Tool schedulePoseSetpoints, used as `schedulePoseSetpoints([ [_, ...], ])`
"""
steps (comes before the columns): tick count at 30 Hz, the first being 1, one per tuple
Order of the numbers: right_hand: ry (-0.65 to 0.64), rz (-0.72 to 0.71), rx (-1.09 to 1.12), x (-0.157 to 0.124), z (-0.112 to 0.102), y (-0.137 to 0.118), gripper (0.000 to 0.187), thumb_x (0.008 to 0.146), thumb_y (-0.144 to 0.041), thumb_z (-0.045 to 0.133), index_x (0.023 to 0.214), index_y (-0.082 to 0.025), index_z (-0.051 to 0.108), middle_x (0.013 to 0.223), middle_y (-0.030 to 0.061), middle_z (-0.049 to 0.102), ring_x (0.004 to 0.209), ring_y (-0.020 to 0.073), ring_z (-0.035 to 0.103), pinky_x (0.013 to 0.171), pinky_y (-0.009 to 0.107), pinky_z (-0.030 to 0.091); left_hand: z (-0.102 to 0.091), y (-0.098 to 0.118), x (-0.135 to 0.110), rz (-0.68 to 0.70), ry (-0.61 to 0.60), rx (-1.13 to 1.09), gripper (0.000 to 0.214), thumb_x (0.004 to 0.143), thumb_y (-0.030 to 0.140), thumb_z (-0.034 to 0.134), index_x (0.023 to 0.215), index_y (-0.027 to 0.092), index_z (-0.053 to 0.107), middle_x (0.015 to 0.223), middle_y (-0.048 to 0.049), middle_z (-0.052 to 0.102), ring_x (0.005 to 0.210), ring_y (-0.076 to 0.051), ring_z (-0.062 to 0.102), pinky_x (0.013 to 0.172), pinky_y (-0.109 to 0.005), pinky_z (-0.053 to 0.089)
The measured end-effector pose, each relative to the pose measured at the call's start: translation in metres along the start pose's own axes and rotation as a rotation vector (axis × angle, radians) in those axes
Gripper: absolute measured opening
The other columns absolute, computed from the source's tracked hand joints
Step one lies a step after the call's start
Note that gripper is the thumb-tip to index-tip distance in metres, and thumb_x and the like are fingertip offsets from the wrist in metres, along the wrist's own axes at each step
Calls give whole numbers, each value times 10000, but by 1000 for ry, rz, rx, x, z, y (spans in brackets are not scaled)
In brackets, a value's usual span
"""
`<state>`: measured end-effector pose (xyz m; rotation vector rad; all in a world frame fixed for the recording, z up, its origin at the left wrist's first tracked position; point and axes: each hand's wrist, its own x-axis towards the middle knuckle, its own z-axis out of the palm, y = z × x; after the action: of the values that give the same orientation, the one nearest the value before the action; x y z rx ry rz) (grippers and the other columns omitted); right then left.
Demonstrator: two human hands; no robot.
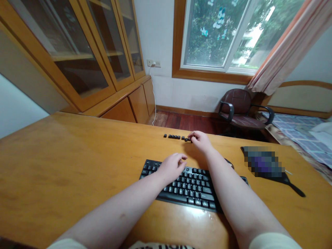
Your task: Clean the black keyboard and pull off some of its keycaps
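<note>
A black keyboard (190,185) lies on the wooden desk in front of me, partly hidden under my forearms. My left hand (171,168) rests over its upper left part, fingers loosely bent and thumb apart, with nothing visible in them. Just right of these fingers, part of the top key row shows a bare strip (188,169) without caps. Beyond the keyboard, several loose black keycaps (174,137) stand in a line near the desk's far edge. At the right end of that line, my right hand (199,141) pinches a keycap (189,139), its fingertips partly covering it.
To the right lies a dark, pixelated flat item (266,164) with a black handle. A dark object (229,162) shows partly behind my right forearm. Past the desk (77,166) are a glass-door cabinet (124,83), an armchair (240,110) and a bed (298,126).
</note>
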<state>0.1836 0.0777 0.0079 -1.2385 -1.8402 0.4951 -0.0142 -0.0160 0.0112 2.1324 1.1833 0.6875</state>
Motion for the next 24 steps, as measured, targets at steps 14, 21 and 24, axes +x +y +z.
schedulePoseSetpoints([
  [14,-444,371,830,-7,12,-22,304,652,-338,664,889,-154,616,731,49,655,638,167,624,581,299,504,2,-15,6,-143,53,-154,306,907,330,277,855,181,540,670,-3,585,661,-154,553,660,-296,425],
  [21,366,63,14,6,-22,-17,171,775,-259,533,879,-183,645,870,66,650,740,165,582,691,314,471,4,-18,6,-163,189,-289,273,899,339,295,761,186,473,636,11,505,605,-135,488,591,-262,365],
  [24,126,-91,-217,24,-37,-29,155,765,-208,543,860,-216,665,853,37,661,774,167,591,732,309,463,3,-17,7,-169,196,-317,265,898,341,300,763,189,470,630,16,495,606,-134,484,600,-262,363],
])
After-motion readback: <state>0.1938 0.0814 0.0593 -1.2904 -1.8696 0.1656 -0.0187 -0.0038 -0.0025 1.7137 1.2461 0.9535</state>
